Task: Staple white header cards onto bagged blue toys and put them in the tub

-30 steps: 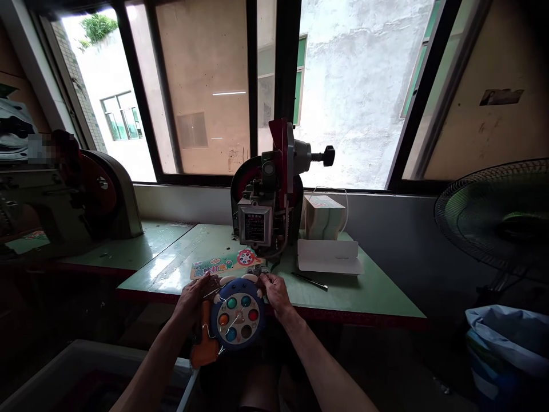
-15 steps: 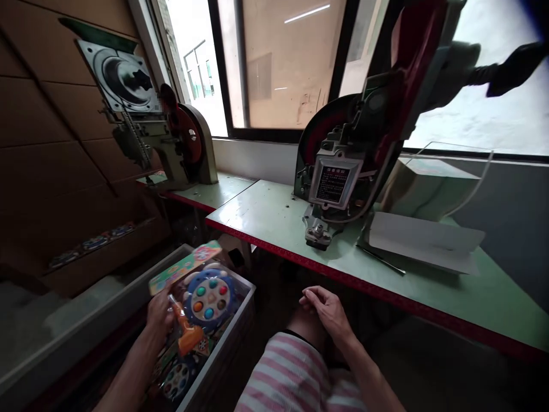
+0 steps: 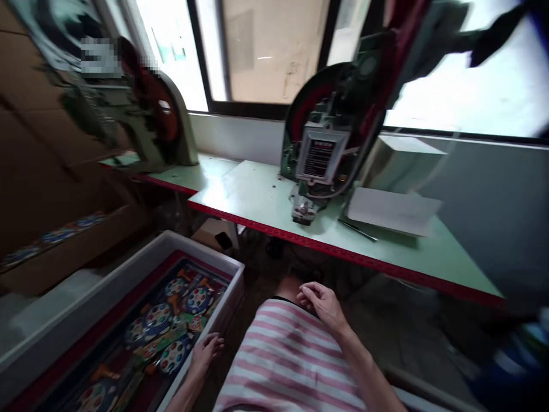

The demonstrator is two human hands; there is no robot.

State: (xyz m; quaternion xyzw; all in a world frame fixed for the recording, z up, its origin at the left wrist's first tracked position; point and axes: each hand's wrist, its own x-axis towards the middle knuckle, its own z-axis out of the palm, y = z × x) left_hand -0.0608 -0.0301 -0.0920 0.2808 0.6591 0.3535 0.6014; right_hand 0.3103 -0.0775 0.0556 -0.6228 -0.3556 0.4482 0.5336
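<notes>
My left hand (image 3: pixel 206 349) hangs at the near right rim of a white bin (image 3: pixel 128 269), fingers apart and holding nothing. Inside the bin lie several packaged round toys (image 3: pixel 171 329) with coloured dots and orange parts. My right hand (image 3: pixel 322 302) rests on my knee over pink-and-white striped cloth (image 3: pixel 287 360), fingers loosely curled with nothing in them. A red and grey press machine (image 3: pixel 330 137) stands on the green table (image 3: pixel 257 194) ahead of me.
A second press machine (image 3: pixel 150 120) sits on another green table at the left. White boxes (image 3: pixel 394 189) and a thin dark tool (image 3: pixel 358 229) lie right of the near machine. Windows run along the back. A brown shelf (image 3: pixel 51 240) holds more toy packs.
My left hand has let go of the toy pack into the bin and drawn back to the rim. My view has shifted a little to the right and down. My right hand stays on my knee.
</notes>
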